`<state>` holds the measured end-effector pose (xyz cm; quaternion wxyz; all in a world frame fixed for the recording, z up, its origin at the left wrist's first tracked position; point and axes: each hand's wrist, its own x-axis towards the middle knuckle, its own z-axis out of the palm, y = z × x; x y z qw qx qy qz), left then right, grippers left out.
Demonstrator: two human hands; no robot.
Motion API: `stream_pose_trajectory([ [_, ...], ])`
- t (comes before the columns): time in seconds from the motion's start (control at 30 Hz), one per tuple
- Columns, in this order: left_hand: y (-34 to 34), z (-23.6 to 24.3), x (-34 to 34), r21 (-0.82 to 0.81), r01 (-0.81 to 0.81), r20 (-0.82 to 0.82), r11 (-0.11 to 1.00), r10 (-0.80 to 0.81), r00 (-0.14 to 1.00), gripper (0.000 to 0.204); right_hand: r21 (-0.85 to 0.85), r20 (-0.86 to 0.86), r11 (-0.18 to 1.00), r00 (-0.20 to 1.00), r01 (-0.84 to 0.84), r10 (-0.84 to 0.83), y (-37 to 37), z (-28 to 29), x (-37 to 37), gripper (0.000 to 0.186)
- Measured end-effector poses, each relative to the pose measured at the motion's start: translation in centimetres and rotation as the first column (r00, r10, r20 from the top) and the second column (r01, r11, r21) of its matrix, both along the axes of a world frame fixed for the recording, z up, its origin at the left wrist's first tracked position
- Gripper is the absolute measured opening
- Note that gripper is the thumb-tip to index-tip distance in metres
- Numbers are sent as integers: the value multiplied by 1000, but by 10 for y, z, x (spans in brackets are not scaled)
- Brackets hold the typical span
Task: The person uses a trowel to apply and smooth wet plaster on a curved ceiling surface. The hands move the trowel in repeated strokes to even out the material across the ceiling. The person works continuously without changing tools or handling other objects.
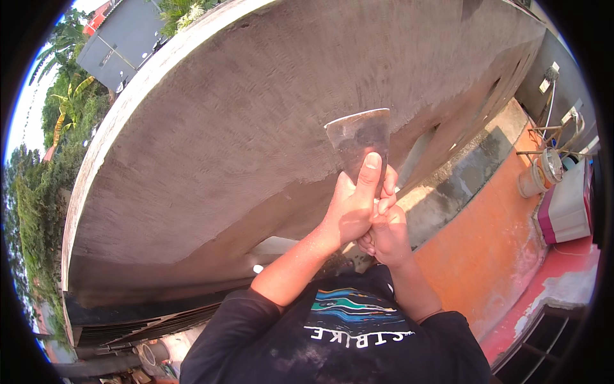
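A broad-bladed putty knife (362, 133) points away from me in front of the wall, its flared metal blade smeared with grey. My left hand (350, 211) is closed around its lower part, the thumb pressed along the blade face and fingertips showing at the right edge. Just below, my right hand (389, 238) is curled shut where the handle lies, against my left hand. The handle itself is hidden by my hands. Beyond the blade stretches a grey-brown plastered wall (256, 128), lighter and textured above, darker and smoother along a lower band. Whether the blade touches it, I cannot tell.
The wall's pale top edge (131, 105) curves along the left, with greenery (38, 211) beyond. At right are an orange floor (476, 256), a stained bucket (540, 174) and a white-and-magenta box (566, 208). A dark metal grille (543, 345) sits lower right.
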<state>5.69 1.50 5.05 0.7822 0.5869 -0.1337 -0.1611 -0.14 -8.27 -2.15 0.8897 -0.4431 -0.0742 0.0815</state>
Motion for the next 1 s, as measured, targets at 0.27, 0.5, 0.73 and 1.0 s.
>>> stream_pose_trajectory([
  [0.27, 3, -68, -28, 103, -25, -243, 994, 50, 969, 60, 108, -322, 994, 945, -12, 46, 7, -51, -40, 18],
  [0.5, 6, -41, -8, 123, 15, -115, 992, 0, 993, 60, 118, -248, 992, 969, 42, -12, 18, -35, -21, 21],
  [0.73, -1, -13, -2, 21, 51, -15, 998, -51, 999, 60, 96, -101, 995, 995, 18, -8, 0, -6, -10, 29],
  [1.0, 13, -79, -29, 153, 4, -264, 988, 37, 964, 64, 123, -345, 992, 936, -26, 67, 14, -56, -45, 15],
])
